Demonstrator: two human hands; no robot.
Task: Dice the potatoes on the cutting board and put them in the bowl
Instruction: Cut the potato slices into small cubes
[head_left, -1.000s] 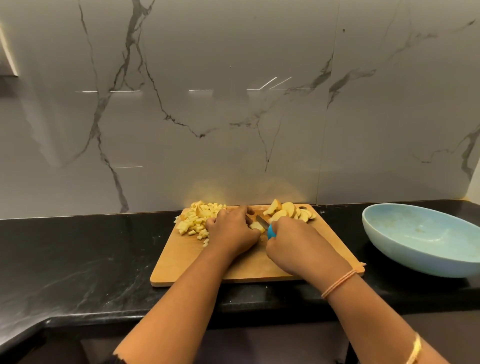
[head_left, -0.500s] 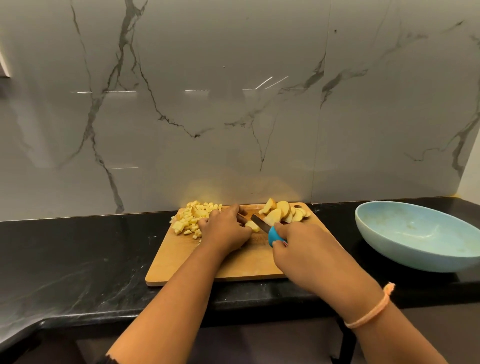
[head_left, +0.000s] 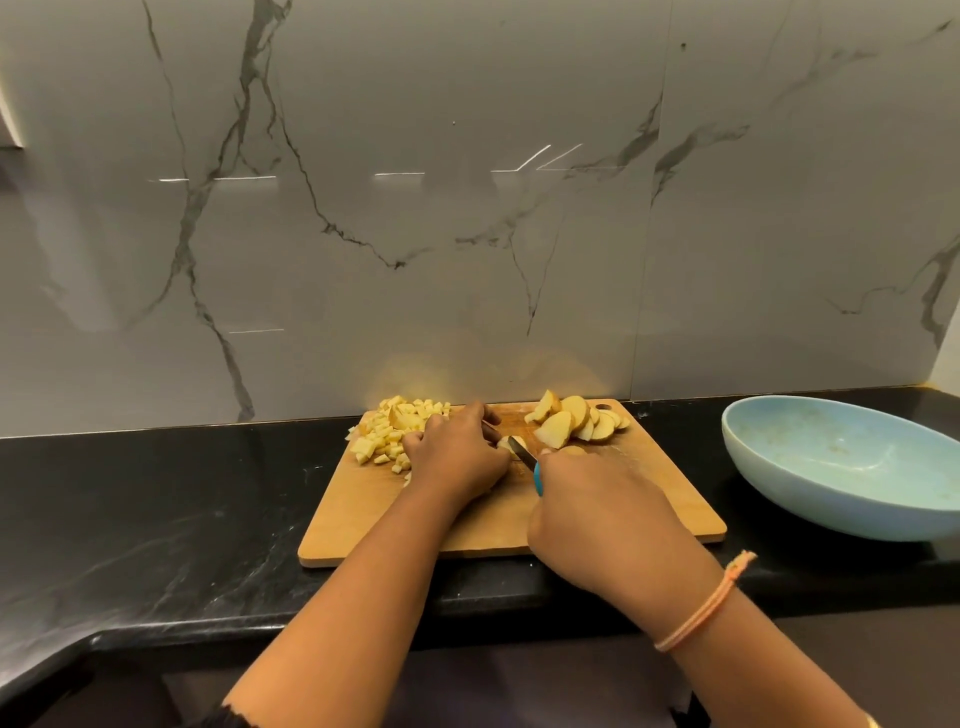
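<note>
Head view, looking down across a black stone counter (head_left: 182, 519) toward a grey-veined marble backsplash (head_left: 467, 208). Flat on the counter, near its front edge, a wooden cutting board (head_left: 649, 499). At the board's far left corner, a heap of small yellow potato dice (head_left: 387, 428), a few cubes strayed just beside it toward the near side. At the far right corner, a stack of thicker potato slices (head_left: 569, 423), skin on their edges, leaning on one another. Between the 2 heaps, 1 small potato piece (head_left: 506, 446), pinned to the board under the curled fingertips of the left hand (head_left: 457, 457). Right hand (head_left: 602, 525) wrapped tight round the blue handle of a knife (head_left: 527, 461); dark blade angled away and leftward, its edge down on the pinned piece, close beside the left fingertips. Whether already through the piece, impossible to tell. On the right wrist, a thin peach thread band (head_left: 701, 608); farther up the forearm, at the bottom edge, a glimpse of a gold bangle (head_left: 872, 721). Right of the board and apart from it, a wide pale blue bowl (head_left: 769, 483) on the counter, partly cut off by the right edge, faint smudges on its inner wall. All potato on the board, dice and slices alike.
</note>
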